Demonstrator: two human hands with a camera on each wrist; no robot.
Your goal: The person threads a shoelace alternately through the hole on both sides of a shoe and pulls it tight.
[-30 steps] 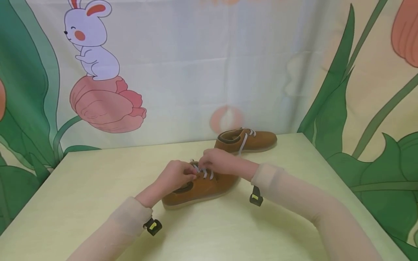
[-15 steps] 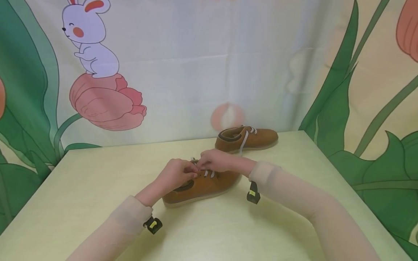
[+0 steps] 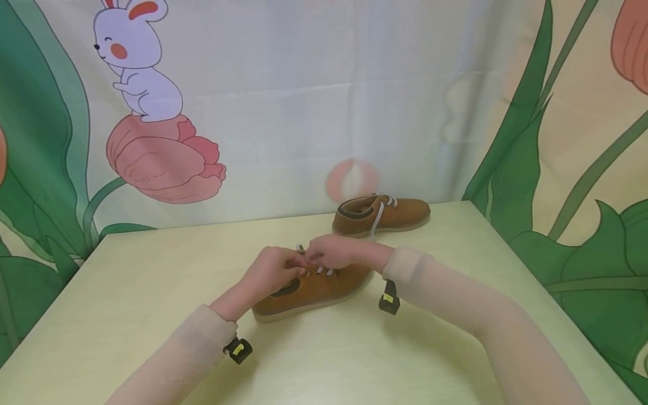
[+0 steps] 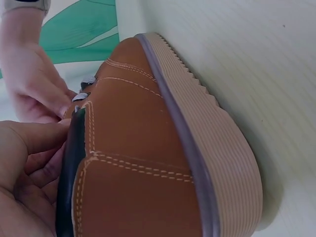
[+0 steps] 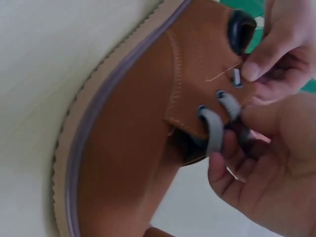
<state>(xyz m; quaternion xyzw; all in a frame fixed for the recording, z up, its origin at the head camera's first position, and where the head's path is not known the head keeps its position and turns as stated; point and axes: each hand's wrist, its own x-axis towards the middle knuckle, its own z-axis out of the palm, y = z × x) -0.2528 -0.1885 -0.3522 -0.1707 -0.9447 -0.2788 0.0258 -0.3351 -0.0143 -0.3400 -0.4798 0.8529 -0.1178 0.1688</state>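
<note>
A brown lace-up shoe (image 3: pixel 324 289) stands on the table with its toe pointing right and away. At its opening my left hand (image 3: pixel 275 271) pinches the edge by the top eyelet; in the right wrist view the thumb (image 5: pixel 252 70) lies right beside that eyelet. My right hand (image 3: pixel 333 251) reaches over the lacing from the far side. Its curled fingers and thumb pinch the grey shoelace (image 5: pixel 214 131), which comes out of the lower eyelets. Both hands' fingertips nearly meet above the tongue, and what lies between them is partly hidden.
A matching brown shoe (image 3: pixel 407 214) sits behind at the table's back edge, one lace hanging down its side. The pale table (image 3: pixel 167 270) ends at a printed cloth backdrop (image 3: pixel 283 112). Wrist cameras hang under both sleeves.
My right hand has shifted slightly left, closer to the left fingertips over the top of the lacing. The left hand has stayed nearly in place. The shoe has barely moved.
</note>
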